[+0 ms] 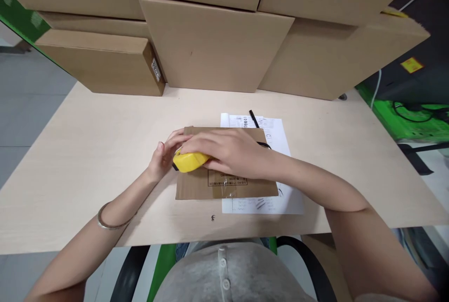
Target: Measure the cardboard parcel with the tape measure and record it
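Note:
A flat brown cardboard box with clear tape and a printed label on top lies in front of me. My right hand reaches across it, fingers curled over a yellow tape measure with a black end, above the box's left part. Beside the left edge of the box is my left hand. Its thumb stands apart and its fingers stretch toward the far left corner; their tips are partly hidden behind the right hand. Under the box lie printed paper sheets.
A black pen lies on the papers past the box. Large cardboard boxes line the back of the table, with a smaller carton at the left. A black armrest is near my body.

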### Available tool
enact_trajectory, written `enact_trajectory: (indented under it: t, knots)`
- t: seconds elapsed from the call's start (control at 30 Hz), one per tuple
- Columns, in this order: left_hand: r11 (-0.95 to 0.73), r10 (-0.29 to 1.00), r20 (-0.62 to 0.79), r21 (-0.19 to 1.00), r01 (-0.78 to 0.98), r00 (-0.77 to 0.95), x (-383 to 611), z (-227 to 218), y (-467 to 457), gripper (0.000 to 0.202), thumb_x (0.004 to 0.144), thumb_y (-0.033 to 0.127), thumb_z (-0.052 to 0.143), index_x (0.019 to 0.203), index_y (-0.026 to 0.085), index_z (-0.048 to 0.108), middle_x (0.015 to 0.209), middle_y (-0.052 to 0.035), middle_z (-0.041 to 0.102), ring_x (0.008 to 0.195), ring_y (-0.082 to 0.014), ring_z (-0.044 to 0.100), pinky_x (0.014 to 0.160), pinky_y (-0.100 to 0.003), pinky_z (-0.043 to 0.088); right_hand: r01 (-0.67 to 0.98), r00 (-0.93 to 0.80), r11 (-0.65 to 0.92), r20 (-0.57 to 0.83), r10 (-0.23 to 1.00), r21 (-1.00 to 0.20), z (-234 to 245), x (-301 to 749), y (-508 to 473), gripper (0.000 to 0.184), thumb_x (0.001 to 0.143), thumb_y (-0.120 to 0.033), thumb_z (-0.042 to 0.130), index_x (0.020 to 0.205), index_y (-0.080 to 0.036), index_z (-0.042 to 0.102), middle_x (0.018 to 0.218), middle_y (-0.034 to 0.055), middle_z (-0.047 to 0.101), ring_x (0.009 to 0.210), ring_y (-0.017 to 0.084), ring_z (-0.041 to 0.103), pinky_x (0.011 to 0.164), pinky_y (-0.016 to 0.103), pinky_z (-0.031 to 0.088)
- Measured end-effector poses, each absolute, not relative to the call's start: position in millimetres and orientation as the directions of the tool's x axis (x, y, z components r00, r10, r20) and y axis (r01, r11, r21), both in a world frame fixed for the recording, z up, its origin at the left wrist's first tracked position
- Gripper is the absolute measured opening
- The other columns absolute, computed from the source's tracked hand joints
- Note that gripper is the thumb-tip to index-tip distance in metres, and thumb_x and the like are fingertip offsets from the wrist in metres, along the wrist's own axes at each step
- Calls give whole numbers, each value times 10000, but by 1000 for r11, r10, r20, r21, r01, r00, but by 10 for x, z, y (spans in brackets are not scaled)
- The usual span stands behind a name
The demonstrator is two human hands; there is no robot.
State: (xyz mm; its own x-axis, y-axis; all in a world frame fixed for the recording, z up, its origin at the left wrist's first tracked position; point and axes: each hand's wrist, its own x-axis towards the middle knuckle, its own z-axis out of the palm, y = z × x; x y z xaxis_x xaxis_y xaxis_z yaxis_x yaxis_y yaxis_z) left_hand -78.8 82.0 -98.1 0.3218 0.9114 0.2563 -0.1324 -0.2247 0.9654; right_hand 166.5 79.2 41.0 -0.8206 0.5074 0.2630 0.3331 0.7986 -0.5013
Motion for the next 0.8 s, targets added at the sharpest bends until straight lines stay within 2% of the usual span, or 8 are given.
enact_trajectory:
  t: [0.1, 0.2, 0.3, 0.37, 0.53, 0.6, 0.7, 0.8]
  knots:
    - [-405, 853, 343, 910, 84, 393, -839, -810, 834, 719, 1005, 685, 184, 1349, 273, 662, 1534, -99, 514, 1487, -341, 397, 1240, -595, 289, 240, -798, 770, 332, 503, -591, 487, 1964, 794, 364, 859, -133, 647, 1190, -283, 617, 1243, -6, 727, 1094, 182, 681, 889, 325, 500]
    - [-634, 770, 484, 651, 417, 415, -779, -429, 713, 543, 1022, 495, 475, 1521, 281, 465, 1630, -116, 388, 1562, -337, 265, 1246, -631, 259, 185, -799, 702, 310, 515, -688, 594, 2380, 694, 395, 712, -106, 732, 1061, -256, 625, 1095, 0, 742, 977, 186, 676, 851, 330, 484]
    - [-789, 614, 580, 430, 438, 536, -534, -6, 450, 596, 962, 389, 626, 1501, 209, 446, 1541, -159, 483, 1479, -322, 429, 1215, -563, 384, 199, -855, 646, 192, 482, -737, 665, 2630, 523, 401, 680, -56, 728, 1013, -243, 605, 1073, -4, 725, 907, 155, 632, 837, 315, 454]
    - [-859, 511, 533, 337, 385, 675, -334, 160, 283, 627, 942, 466, 650, 1438, 132, 461, 1467, -209, 540, 1442, -330, 480, 1162, -525, 471, 236, -888, 635, 102, 449, -735, 672, 2662, 424, 384, 695, -35, 702, 1004, -241, 605, 1062, -16, 722, 851, 137, 582, 799, 300, 430]
    - [-861, 506, 352, 251, 442, 787, -70, 63, 149, 643, 937, 632, 565, 1250, 72, 520, 1347, -269, 621, 1329, -392, 590, 1024, -534, 581, 276, -920, 661, 8, 393, -698, 595, 2595, 403, 265, 785, -64, 662, 992, -227, 637, 1037, -5, 715, 819, 141, 498, 748, 282, 402]
    - [-879, 476, 341, 190, 436, 811, -70, -40, 162, 487, 980, 523, 563, 1186, 83, 539, 1344, -282, 615, 1329, -409, 587, 1019, -551, 575, 262, -921, 668, 26, 388, -696, 570, 2603, 480, 260, 799, -63, 653, 1003, -222, 643, 1065, 16, 711, 849, 150, 512, 769, 290, 414]
    - [-904, 418, 329, 52, 425, 847, -94, -108, 158, 267, 994, 165, 547, 1260, 156, 542, 1404, -265, 565, 1374, -431, 544, 996, -564, 571, 249, -919, 648, 35, 392, -720, 575, 2635, 648, 275, 789, -67, 670, 1021, -213, 649, 1086, 49, 691, 933, 169, 563, 837, 310, 447]
    - [-904, 401, 279, -34, 426, 873, -96, -84, 124, 735, 930, -32, 502, 1524, 378, 367, 1448, -219, 528, 1374, -423, 549, 946, -521, 597, 269, -915, 618, 4, 403, -739, 631, 2653, 870, 290, 767, -68, 671, 1022, -205, 648, 1086, 63, 669, 986, 185, 601, 883, 333, 473]
